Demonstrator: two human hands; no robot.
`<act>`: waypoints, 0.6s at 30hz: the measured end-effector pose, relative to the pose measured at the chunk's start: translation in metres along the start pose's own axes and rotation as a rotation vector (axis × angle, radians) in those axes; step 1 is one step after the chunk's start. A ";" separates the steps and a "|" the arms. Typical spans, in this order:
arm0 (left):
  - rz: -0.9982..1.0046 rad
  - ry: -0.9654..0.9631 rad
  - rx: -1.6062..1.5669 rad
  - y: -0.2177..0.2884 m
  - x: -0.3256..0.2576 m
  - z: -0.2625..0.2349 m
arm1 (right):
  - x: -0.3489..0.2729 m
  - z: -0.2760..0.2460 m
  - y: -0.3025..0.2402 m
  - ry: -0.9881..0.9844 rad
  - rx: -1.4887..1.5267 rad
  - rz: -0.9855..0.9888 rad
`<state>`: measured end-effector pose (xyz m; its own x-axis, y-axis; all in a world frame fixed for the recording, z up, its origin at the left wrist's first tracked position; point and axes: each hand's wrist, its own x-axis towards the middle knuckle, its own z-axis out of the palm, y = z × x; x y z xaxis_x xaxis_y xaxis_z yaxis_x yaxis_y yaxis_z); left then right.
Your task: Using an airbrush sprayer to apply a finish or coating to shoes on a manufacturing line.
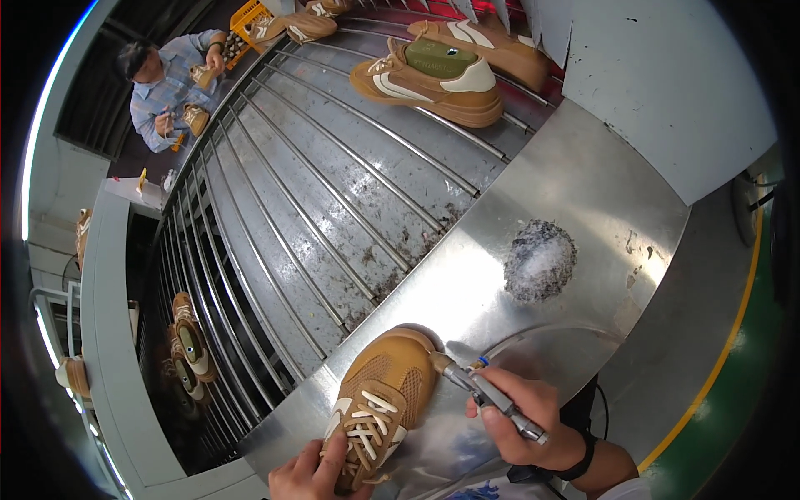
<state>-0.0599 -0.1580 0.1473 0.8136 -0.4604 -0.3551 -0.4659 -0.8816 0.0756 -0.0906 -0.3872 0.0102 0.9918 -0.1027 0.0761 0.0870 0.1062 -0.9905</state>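
A brown sneaker [388, 374] with white laces and white side stripes lies on the metal ledge, its toe pointing away from me. Around its heel end and laces my left hand [312, 472] is closed, holding it. My right hand [523, 417] grips a pen-shaped metal tool [490, 392] with a brass-coloured tip and a blue fitting. That tip is at the right side of the sneaker's toe, touching or very close. A thin clear hose [554, 327] curves over the ledge behind the tool. A black band circles my right wrist.
Beyond the steel ledge [467, 287] runs a bed of metal rollers [333, 200]. Two brown sneakers, the nearer one [429, 79] with a green insert, sit at its far right. A dark fuzzy patch [542, 260] marks the ledge. Across the rollers, a person [171, 87] handles similar shoes.
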 end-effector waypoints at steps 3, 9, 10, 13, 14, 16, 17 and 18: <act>-0.050 -0.061 -0.068 0.003 0.000 -0.002 | -0.004 0.008 0.001 0.034 0.001 -0.030; -0.157 -0.132 -0.179 0.008 0.004 -0.005 | -0.013 0.013 -0.010 -0.039 -0.081 -0.049; -0.158 -0.142 -0.205 0.008 0.006 -0.007 | -0.015 0.012 -0.013 -0.048 -0.102 -0.053; -0.193 -0.133 -0.269 0.003 0.004 -0.009 | -0.019 0.004 -0.028 -0.146 0.015 0.112; -0.214 -0.129 -0.311 0.001 0.002 -0.010 | -0.024 0.000 -0.023 -0.167 0.024 0.097; -0.231 -0.094 -0.371 -0.009 0.000 -0.011 | -0.034 -0.012 -0.008 -0.023 -0.085 -0.018; -0.269 -0.074 -0.560 -0.018 0.001 -0.003 | -0.032 -0.018 -0.008 0.092 -0.014 -0.030; -0.304 -0.049 -0.746 -0.026 0.000 0.005 | -0.027 -0.023 -0.009 0.206 0.060 -0.045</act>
<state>-0.0493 -0.1344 0.1412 0.8433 -0.1996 -0.4989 0.1421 -0.8126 0.5652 -0.1200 -0.4079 0.0147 0.9472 -0.3078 0.0892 0.1424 0.1549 -0.9776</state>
